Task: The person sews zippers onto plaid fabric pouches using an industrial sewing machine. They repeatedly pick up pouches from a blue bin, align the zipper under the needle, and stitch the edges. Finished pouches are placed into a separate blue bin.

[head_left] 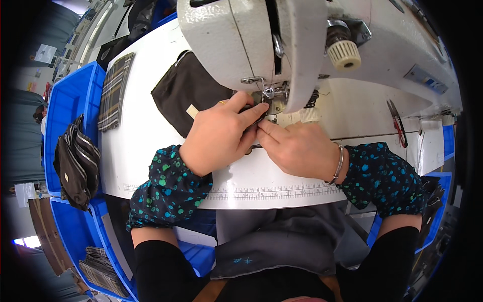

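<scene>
A dark brown fabric piece with a small cream tag lies on the white table, its right end running under my hands. Over that end, close to the needle of a white sewing machine, my left hand is closed, thumb and fingers pinching the cloth edge. My right hand meets it from the right, its fingertips pressed together on the same edge just in front of the presser foot. The fingers hide most of the gripped edge.
A folded plaid cloth lies at the table's left. Blue bins stand beyond it, with dark fabric pieces draped over one and plaid pieces in another. Red-handled scissors rest at the right. A ruler strip follows the front edge.
</scene>
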Available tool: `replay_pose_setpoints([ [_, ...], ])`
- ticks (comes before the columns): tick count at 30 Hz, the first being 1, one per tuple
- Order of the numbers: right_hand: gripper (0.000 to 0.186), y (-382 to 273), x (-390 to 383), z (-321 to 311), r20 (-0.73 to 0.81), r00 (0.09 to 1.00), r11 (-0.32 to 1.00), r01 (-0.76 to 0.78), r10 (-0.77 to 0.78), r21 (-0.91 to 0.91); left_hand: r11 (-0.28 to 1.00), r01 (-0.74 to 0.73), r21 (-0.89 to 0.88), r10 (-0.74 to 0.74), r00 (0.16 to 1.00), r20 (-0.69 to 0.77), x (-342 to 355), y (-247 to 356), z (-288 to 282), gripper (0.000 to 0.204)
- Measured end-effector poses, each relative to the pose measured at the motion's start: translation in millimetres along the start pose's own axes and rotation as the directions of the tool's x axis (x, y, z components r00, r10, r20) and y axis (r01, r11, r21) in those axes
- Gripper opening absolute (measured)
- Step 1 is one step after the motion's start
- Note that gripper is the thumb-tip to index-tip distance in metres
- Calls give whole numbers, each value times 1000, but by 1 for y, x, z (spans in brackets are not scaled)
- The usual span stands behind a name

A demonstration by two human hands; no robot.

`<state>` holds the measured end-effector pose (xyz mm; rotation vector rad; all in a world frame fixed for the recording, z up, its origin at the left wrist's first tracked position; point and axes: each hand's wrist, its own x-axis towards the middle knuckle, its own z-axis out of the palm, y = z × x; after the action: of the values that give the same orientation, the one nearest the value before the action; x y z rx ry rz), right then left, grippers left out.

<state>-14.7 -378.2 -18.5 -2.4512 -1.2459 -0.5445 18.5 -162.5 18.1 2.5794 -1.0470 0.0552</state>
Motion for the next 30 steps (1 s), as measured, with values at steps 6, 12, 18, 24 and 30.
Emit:
replay_pose_setpoints([
  [6, 26, 2, -4, 0, 72, 997, 1000, -7, 8, -22, 1000, 30, 5, -30, 998, 61, 2, 11, 1, 43],
  [12, 25, 3, -5, -3, 48, 999, 1000, 0, 2, -26, 994, 37, -100, -35, 999, 25, 3, 15, 6, 42],
  [18, 23, 3, -5, -1, 7, 1000, 998, 13, -13, -61, 995, 66, -78, -64, 997, 35, 5, 16, 4, 42],
  [24, 13, 4, -3, -3, -5, 1000, 997, 0, 0, -80, 993, 49, -106, -51, 998, -19, 7, 13, 7, 39],
  [30, 17, 1, 0, -7, 5, 1000, 999, -27, 27, 21, 981, 169, 97, -145, 965, -218, -7, 32, -2, 42],
])
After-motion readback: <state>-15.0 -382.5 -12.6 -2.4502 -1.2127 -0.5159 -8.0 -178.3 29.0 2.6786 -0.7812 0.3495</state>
